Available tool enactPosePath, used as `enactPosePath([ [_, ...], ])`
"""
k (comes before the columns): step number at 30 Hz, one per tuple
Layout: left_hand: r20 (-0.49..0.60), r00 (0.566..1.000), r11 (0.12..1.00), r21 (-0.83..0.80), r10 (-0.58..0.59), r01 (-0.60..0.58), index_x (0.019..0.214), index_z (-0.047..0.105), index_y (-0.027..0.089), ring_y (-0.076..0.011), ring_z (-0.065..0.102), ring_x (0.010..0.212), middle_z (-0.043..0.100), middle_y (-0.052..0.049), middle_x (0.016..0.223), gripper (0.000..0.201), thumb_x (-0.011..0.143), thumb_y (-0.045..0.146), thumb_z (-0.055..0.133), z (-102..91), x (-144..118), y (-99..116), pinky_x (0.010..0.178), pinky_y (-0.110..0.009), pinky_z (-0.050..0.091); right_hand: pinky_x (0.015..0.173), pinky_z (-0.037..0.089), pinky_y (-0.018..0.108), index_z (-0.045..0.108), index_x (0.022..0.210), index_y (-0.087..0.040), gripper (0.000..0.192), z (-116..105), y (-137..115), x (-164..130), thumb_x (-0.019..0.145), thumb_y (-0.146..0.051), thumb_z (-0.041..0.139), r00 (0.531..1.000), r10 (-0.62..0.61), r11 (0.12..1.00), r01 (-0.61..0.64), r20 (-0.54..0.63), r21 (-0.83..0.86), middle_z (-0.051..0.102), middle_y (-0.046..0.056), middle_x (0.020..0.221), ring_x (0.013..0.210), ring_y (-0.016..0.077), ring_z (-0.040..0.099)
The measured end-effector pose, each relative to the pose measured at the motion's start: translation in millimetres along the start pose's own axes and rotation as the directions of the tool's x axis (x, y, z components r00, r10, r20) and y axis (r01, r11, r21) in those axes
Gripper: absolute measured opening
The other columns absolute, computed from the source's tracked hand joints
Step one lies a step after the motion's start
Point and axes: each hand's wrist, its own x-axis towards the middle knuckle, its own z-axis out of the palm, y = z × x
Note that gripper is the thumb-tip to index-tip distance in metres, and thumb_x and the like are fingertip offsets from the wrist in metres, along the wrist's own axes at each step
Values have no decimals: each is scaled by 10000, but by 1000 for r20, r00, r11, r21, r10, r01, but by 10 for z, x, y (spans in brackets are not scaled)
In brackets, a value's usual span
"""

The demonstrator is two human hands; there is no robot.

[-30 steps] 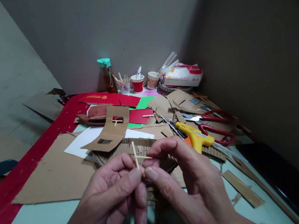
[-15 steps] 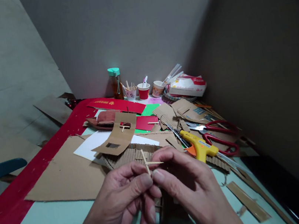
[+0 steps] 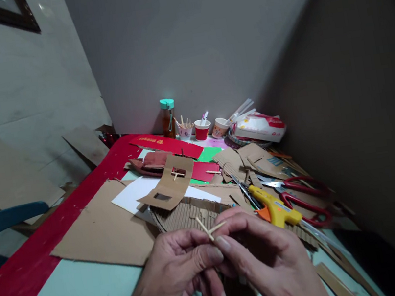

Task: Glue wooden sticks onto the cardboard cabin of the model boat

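Both hands (image 3: pixel 186 273) (image 3: pixel 270 261) pinch crossed sticks (image 3: pixel 209 229), long stick leaning up-left.

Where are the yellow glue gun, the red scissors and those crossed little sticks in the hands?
yellow glue gun (image 3: pixel 277 209), head view, its body.
red scissors (image 3: pixel 303 196), head view, handle.
crossed sticks (image 3: pixel 210 230), head view, crossing.

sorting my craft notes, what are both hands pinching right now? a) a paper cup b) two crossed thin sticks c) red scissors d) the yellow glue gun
b: the left hand and right hand meet fingertip to fingertip around two crossed sticks, while the glue gun and scissors lie untouched on the table to the right, and the cups stand far back by the wall.
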Motion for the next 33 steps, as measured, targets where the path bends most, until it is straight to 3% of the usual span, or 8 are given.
enactPosePath([
  [7,-6,1000,999,40,-9,10,657,732,139,-73,495,288,622,1,389,316,671,376,941,-2,-36,23,279,-126,439,534,498,218,724,781,-187,150,-31,-58,20,915,-245,689,997,12,1000,-13,71,12,685,42,851,731,151,654],
  [12,-37,999,999,40,28,-27,620,738,131,-68,532,301,664,11,504,348,606,378,981,13,-24,51,261,-124,422,635,557,219,765,778,-178,113,-65,-134,46,874,-189,706,995,-48,999,47,90,18,718,40,829,734,140,680],
  [19,2,1000,995,94,26,-26,644,753,120,-73,564,319,713,-14,585,341,647,392,959,-15,-19,81,271,-129,427,668,593,251,788,803,-202,75,-95,-132,68,864,-206,744,992,-60,993,48,112,108,725,45,851,776,165,712],
  [24,25,999,979,196,44,-48,639,718,143,-109,551,290,674,-25,442,372,685,449,925,-24,-27,67,285,-153,427,657,571,268,766,756,-187,95,-91,-126,57,848,-198,748,993,-23,994,10,120,105,709,56,858,768,170,691],
  [28,4,1000,929,369,25,-25,649,706,158,-116,554,292,661,-31,404,319,733,411,880,-46,-24,111,309,-151,423,674,553,238,716,736,-184,119,-117,-164,58,853,-187,700,994,-44,998,40,95,47,720,30,810,754,147,685],
  [30,-30,997,880,473,72,-49,686,717,162,-110,563,315,659,-11,425,255,762,361,858,-67,-43,172,336,-150,443,585,524,211,695,761,-179,120,-152,-193,63,872,-215,668,995,-5,1000,7,97,-24,709,16,743,649,126,649],
  [33,-81,958,786,593,275,-176,799,730,188,-93,569,369,677,20,538,191,820,357,818,-95,-98,276,379,-149,473,487,454,189,675,755,-177,144,-205,-229,68,882,-229,631,996,5,987,9,87,-162,645,-15,628,532,102,561],
])
